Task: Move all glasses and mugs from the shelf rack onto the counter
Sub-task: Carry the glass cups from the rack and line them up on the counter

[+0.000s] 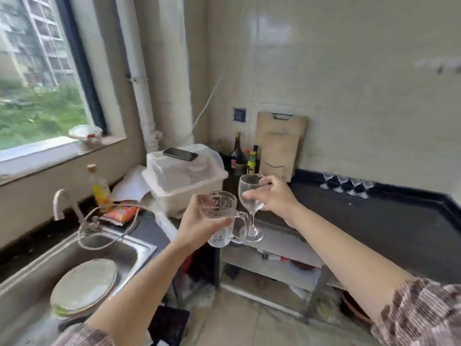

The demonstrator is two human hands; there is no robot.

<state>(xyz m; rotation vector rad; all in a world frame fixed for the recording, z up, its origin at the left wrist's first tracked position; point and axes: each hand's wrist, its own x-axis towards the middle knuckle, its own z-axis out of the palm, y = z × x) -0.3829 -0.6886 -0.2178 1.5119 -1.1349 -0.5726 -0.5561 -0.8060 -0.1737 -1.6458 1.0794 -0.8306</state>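
1. The left hand point(199, 224) is wrapped around the body of a clear glass mug point(219, 218), fingers curled across its front, with the mug's handle pointing right. The mug is held in the air, tilted slightly, in front of the worktop's near edge.
2. The right hand point(273, 196) grips the bowl of a stemmed wine glass point(250, 196) from the right side, thumb and fingers closed round it; the glass stands roughly upright, its foot hanging just beside the mug's handle and perhaps touching it, though the blur makes that hard to tell.
3. Both pieces are off the shelf rack point(272, 265), which sits below the dark worktop point(361, 221); its shelves hold a few small items too blurred to name.
4. Four small stemmed glasses point(345, 186) stand in a row at the back of the worktop by the wall.
5. To the left are a lidded dish box point(184, 178) with a phone point(180, 154) on top and a sink point(104, 248) with stacked plates point(84, 287).
6. Bottles point(243, 156) and a cutting board point(280, 143) stand in the corner.
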